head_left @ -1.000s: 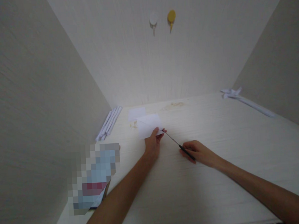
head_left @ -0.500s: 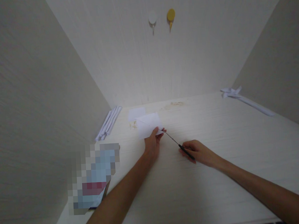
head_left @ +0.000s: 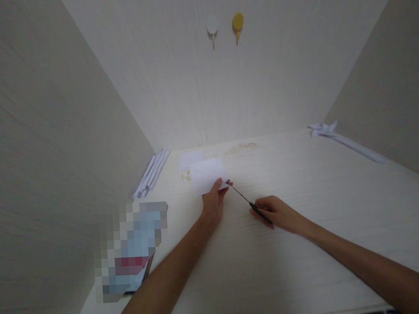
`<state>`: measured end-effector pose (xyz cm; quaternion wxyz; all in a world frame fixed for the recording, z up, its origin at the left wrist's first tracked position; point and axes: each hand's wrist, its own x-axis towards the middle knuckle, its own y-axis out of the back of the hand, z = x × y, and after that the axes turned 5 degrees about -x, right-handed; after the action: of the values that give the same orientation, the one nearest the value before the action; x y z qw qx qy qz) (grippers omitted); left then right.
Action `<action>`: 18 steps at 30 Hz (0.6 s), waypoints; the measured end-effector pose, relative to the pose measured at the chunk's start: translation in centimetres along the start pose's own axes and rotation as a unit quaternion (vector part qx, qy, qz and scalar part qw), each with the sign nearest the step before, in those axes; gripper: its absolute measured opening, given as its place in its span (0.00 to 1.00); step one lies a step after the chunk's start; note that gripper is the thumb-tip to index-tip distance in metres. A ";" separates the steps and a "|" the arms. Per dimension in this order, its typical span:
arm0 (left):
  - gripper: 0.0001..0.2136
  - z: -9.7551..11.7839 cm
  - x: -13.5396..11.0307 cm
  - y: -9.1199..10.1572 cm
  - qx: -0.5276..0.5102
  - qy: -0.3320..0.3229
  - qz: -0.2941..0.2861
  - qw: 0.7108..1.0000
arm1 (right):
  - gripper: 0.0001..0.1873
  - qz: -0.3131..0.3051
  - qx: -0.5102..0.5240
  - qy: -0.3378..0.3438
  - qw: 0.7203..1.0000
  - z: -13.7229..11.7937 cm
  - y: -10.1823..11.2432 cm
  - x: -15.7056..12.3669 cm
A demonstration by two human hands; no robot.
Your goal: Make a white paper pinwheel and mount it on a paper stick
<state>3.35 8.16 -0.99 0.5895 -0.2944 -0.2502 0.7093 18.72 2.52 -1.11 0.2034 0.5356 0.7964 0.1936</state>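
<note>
My left hand (head_left: 214,202) pinches the lower right corner of a white sheet of paper (head_left: 206,175), thumb on top and fingers beneath. Faint crease lines show on it; whether it is folded like an envelope is hard to tell. In my right hand (head_left: 269,211) is a thin tool (head_left: 256,210) with a black handle and a slim dark shaft. The shaft slants up to the left, its tip at the paper's corner by my left fingertips. What shape the tip has is hidden there. Another white paper (head_left: 190,160) lies just behind the held one.
Rolled white papers (head_left: 152,173) lie at the left wall. A long paper roll (head_left: 356,148) with a frilled end rests along the right wall. Small scraps (head_left: 187,176) lie beside the held paper. A blurred-out flat item (head_left: 137,250) sits front left. White (head_left: 212,25) and yellow hooks (head_left: 238,22) hang on the back wall.
Both hands keep nearly the same place, the tool still at the paper's corner. The whole view has shifted very slightly.
</note>
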 end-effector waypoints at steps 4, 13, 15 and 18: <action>0.07 0.0 0.1 0.0 -0.004 -0.004 -0.006 1.000 | 0.17 0.000 -0.001 -0.001 1.000 0.0 0.0 0.0; 0.07 0.0 0.0 0.1 0.003 -0.001 0.008 1.000 | 0.18 -0.008 0.004 -0.006 1.000 0.2 0.0 0.1; 0.07 0.0 0.0 0.1 0.005 -0.001 0.001 1.000 | 0.18 -0.010 0.006 -0.008 1.000 0.2 0.0 0.1; 0.08 -0.1 0.0 0.1 0.007 -0.003 -0.008 1.000 | 0.18 -0.007 0.001 -0.011 1.000 0.1 0.0 0.1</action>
<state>3.32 8.15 -1.12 0.5967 -0.2866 -0.2495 0.7068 18.73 2.58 -1.17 0.2126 0.5324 0.7981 0.1856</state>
